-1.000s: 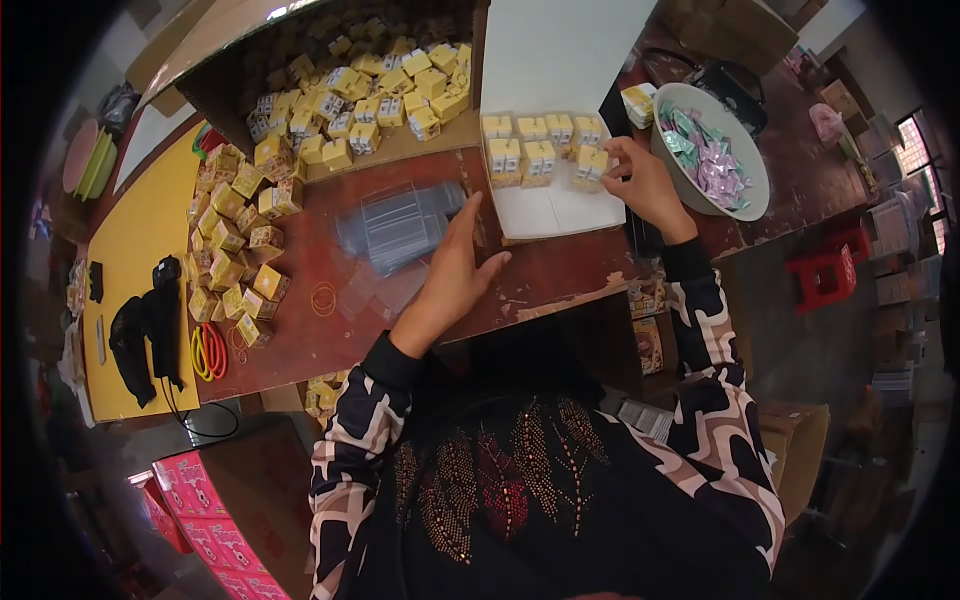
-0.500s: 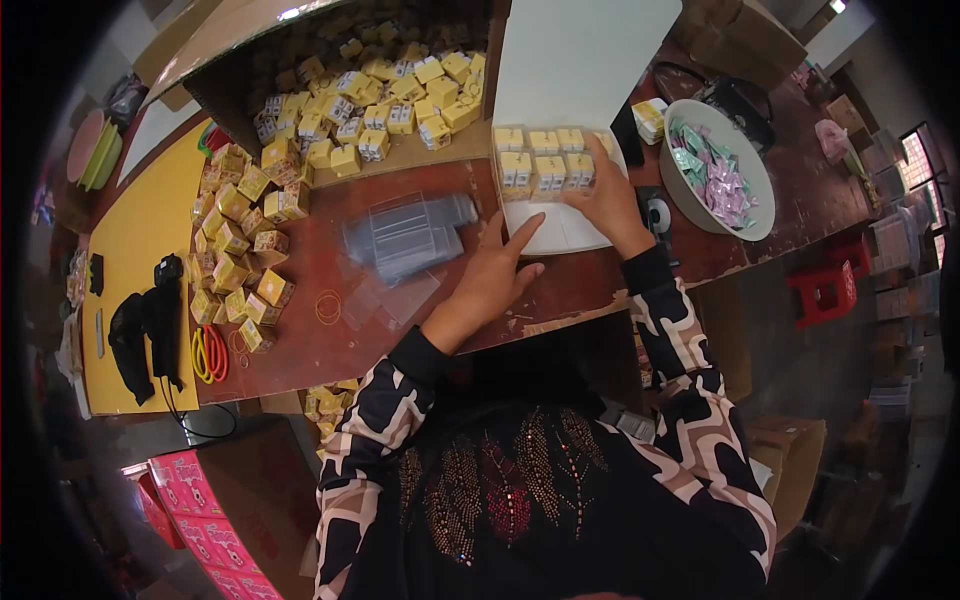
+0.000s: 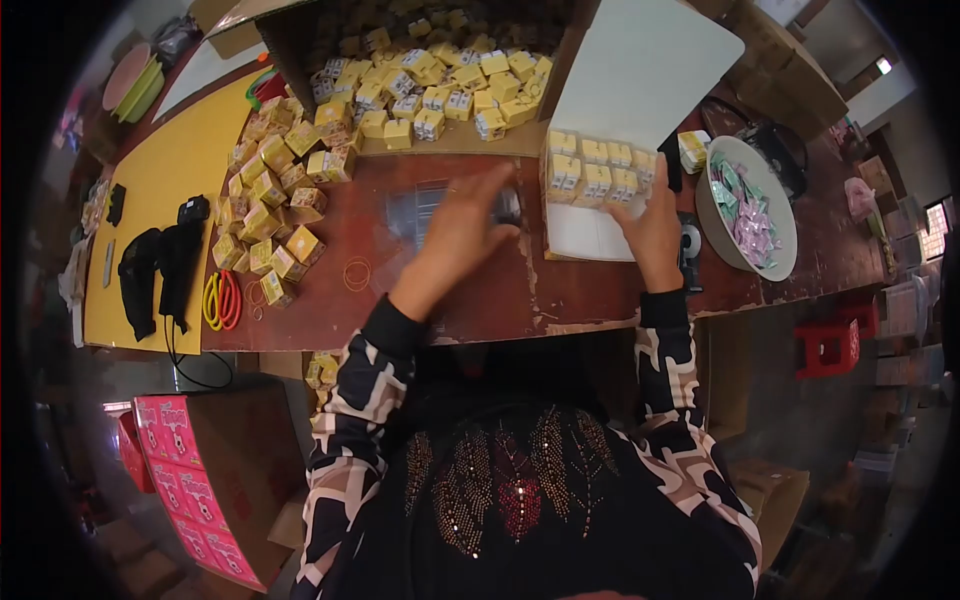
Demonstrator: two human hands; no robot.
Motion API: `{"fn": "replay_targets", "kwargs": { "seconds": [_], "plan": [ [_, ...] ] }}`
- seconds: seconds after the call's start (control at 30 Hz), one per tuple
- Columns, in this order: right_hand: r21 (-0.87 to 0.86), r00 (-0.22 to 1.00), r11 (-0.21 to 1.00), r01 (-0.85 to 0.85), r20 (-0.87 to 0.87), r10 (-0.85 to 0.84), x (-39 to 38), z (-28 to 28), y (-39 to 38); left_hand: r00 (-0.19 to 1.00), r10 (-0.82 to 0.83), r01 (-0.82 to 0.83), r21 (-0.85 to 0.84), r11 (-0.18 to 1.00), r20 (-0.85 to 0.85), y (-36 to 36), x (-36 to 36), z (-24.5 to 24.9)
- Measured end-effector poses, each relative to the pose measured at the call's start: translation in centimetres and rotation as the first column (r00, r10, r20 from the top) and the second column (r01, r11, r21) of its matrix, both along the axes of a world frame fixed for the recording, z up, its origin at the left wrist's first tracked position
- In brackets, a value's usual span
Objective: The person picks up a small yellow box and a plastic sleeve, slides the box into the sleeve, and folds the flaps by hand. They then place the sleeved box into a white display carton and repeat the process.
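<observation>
A white box with a raised lid holds two rows of small yellow-and-white boxes; its front part is bare white. At the right end of those rows is my right hand, its thumb spread from the fingers, the thumb tip close to the front row. My left hand, somewhat blurred, hovers over clear plastic pieces on the red table. Its fingers stretch out with nothing visible in them, and it covers much of the plastic.
A large carton of loose yellow boxes stands behind. More small boxes are heaped left, near yellow and red rings and black cloth sleeves. A bowl of green and purple sachets and a tape dispenser are on the right.
My left hand has moved away from the white box's front edge to over the plastic pieces. My right hand has shifted to the rows' right end. The camera view has turned slightly.
</observation>
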State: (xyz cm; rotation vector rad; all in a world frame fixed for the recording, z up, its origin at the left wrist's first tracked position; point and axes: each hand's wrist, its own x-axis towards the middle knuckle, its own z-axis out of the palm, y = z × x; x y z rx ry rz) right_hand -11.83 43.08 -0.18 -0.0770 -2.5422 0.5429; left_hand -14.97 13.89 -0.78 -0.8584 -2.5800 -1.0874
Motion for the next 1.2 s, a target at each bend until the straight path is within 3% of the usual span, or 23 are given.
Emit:
{"fn": "replay_targets", "kwargs": {
  "seconds": [0.07,0.13,0.17,0.23,0.27,0.33,0.37,0.43,0.47,0.5,0.57,0.63,0.77,0.83,0.9,0.97,1.0,1.03,1.1,1.2],
  "plan": [
    [-0.053,0.999,0.998,0.037,-0.008,-0.038,1.9,2.4,-1.6,0.997,0.063,-0.066,-0.069,0.995,-0.039,-3.4,-3.2,-0.8],
    [-0.175,0.999,0.984,-0.030,-0.040,0.023,3.0,3.2,-2.5,0.993,0.012,0.024,-0.290,0.957,0.120,-5.6,-6.0,-1.1],
    [-0.174,0.999,0.984,-0.031,-0.049,0.023,3.5,3.6,-3.1,0.994,0.011,0.021,-0.290,0.957,0.111,-6.3,-7.5,-1.6],
    [-0.192,0.996,0.978,-0.084,-0.013,0.083,4.5,4.0,-4.6,0.931,-0.179,0.233,-0.140,0.962,0.319,-6.8,-9.5,-2.3],
    [-0.186,0.997,0.979,-0.083,-0.019,0.081,4.9,4.1,-5.3,0.932,-0.182,0.234,-0.136,0.963,0.312,-6.7,-9.7,-2.3],
    [-0.352,0.986,0.921,-0.165,-0.083,0.145,5.4,4.1,-6.8,0.933,0.119,-0.023,-0.273,0.962,0.339,-6.4,-9.4,-1.5],
    [-0.348,0.985,0.922,-0.168,-0.085,0.147,5.4,4.1,-7.4,0.934,0.119,-0.026,-0.270,0.963,0.337,-6.4,-8.9,-1.3],
    [-0.621,0.953,0.743,-0.250,-0.023,0.302,5.6,3.8,-8.6,0.974,0.142,-0.152,0.044,0.987,0.179,-6.4,-7.0,-0.6],
    [-0.738,0.924,0.620,-0.265,-0.011,0.382,5.7,3.7,-9.2,0.974,0.143,-0.153,0.043,0.987,0.178,-6.4,-5.9,-0.1],
    [-0.739,0.923,0.618,-0.268,-0.012,0.385,5.6,3.8,-9.9,0.969,0.107,-0.137,0.122,0.983,0.223,-6.5,-4.5,1.1],
    [-0.826,0.861,0.450,-0.339,-0.080,0.502,5.3,3.9,-11.4,0.961,0.079,-0.133,0.194,0.972,0.263,-6.7,-1.6,3.1],
    [-0.831,0.846,0.407,-0.379,-0.134,0.515,5.2,4.3,-13.1,0.956,-0.020,-0.092,0.364,0.927,0.292,-6.8,1.5,4.2],
    [-0.823,0.791,0.329,-0.464,-0.217,0.572,6.1,5.6,-14.0,0.922,-0.100,-0.106,0.493,0.863,0.373,-7.1,5.2,4.3],
    [-0.771,0.791,0.367,-0.521,-0.274,0.547,6.6,5.5,-13.5,0.801,-0.251,-0.117,0.553,0.825,0.543,-7.4,6.2,3.7],
    [-0.694,0.770,0.400,-0.599,-0.363,0.525,7.0,5.5,-12.9,0.746,-0.341,-0.087,0.591,0.802,0.572,-7.6,7.1,2.6],
    [-0.686,0.751,0.388,-0.615,-0.361,0.553,7.8,5.5,-13.2,0.426,-0.628,-0.246,0.751,0.612,0.651,-6.8,8.5,2.1],
    [-0.677,0.732,0.377,-0.633,-0.363,0.577,8.2,5.6,-13.3,0.317,-0.671,-0.325,0.741,0.588,0.671,-6.5,9.1,2.2],
    [-0.677,0.733,0.380,-0.630,-0.358,0.578,8.5,5.7,-13.6,0.314,-0.674,-0.327,0.742,0.585,0.669,-6.0,9.6,2.0],
    [-0.637,0.705,0.431,-0.638,-0.260,0.660,9.0,5.7,-14.3,0.191,-0.765,-0.353,0.770,0.531,0.615,-5.2,10.6,1.7],
    [-0.619,0.696,0.466,-0.632,-0.190,0.692,9.2,5.7,-14.9,0.164,-0.753,-0.360,0.749,0.556,0.637,-4.4,11.6,1.7]
  ]
}}
